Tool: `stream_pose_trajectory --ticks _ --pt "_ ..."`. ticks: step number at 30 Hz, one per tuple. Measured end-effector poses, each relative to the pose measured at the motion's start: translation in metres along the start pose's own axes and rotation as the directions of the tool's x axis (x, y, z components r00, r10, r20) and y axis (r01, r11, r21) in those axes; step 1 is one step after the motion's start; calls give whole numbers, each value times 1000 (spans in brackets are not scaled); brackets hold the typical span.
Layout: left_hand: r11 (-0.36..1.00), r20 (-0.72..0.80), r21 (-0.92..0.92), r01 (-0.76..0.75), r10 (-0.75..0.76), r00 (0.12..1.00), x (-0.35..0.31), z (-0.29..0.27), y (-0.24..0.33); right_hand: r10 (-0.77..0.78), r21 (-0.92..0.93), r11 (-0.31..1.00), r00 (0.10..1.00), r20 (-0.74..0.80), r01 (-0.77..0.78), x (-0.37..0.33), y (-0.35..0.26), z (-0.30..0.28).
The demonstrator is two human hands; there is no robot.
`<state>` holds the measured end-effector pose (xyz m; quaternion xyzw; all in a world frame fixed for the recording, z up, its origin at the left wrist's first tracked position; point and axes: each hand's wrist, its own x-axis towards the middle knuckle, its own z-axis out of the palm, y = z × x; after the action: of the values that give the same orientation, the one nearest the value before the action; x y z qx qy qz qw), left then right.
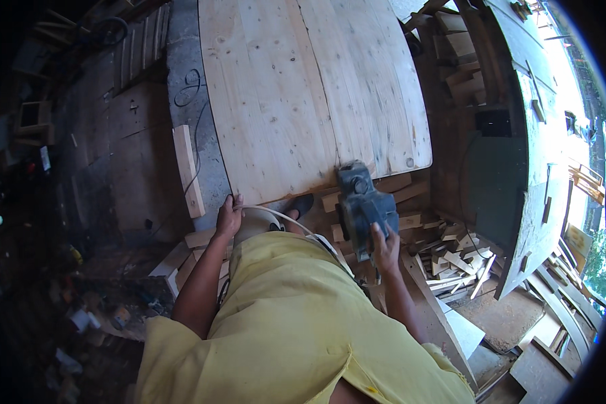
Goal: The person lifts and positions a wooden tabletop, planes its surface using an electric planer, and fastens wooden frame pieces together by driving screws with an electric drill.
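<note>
A wide pale wooden panel [283, 101] made of joined boards lies in front of me, with knots and a long dark seam. My right hand [385, 249] is closed round the handle of a dark electric hand planer [365, 202], whose front end overlaps the panel's near edge. Close to the panel's near left corner, my left hand [229, 219] is closed on a whitish power cord [276, 213]. From there the cord runs right across the front of my yellow shirt.
A short wooden block [188, 172] lies left of the panel. Offcuts [461, 259] are heaped at the right, below a large upright board [518, 168]. A thin dark cable [190, 87] curls on the grey surface at left. My foot [301, 205] shows under the panel's edge.
</note>
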<state>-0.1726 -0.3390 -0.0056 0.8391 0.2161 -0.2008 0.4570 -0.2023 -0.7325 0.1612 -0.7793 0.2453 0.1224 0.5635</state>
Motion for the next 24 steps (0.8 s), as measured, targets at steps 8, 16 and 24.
stream_pose_trajectory --ticks 8,16,24 --pt "1000 -9 -4 -26 25 1000 2 5 -14 37 -110 993 999 -9 -38 10 -19 22" --pt "999 15 -23 32 -31 999 1 1 1 -47 -114 992 999 -12 45 75 -60 43" --pt "1000 26 -23 3 -3 1000 0 -2 -9 -90 -156 984 996 1 89 164 -124 82"
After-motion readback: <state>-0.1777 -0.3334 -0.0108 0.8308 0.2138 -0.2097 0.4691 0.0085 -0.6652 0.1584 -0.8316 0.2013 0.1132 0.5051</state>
